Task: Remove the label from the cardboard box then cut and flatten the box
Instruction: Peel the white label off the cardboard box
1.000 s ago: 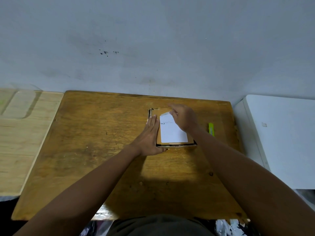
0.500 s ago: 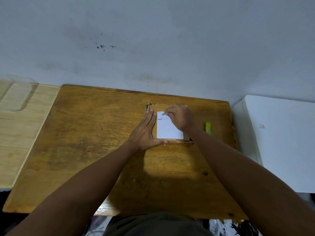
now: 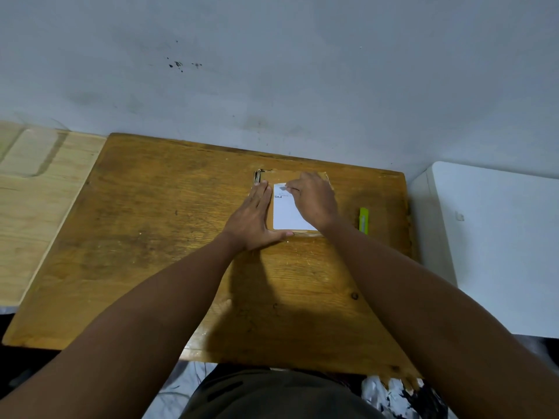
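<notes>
Box [image 3: 311, 176] lies flat on the table [image 3: 157, 237], up toward one o'clock from the person, near the wall. It looks light and thin, stiff enough to stay put but likely to skate on the wood unless pinned. A white label [image 3: 286, 214] covers most of its top. The left hand [image 3: 252, 219] lies flat with straight fingers along the nine o'clock edge, thumb along the six o'clock edge, pressing it down. The right hand [image 3: 314, 201] curls over the label's twelve o'clock end, fingertips pinching at a small lifted corner; whether they truly have it gripped is hard to tell. That corner is the place to take hold; paper this thin will probably tear if pulled fast. At three o'clock of the box, apart from it, lies a green cutter [image 3: 363, 220], untouched.
</notes>
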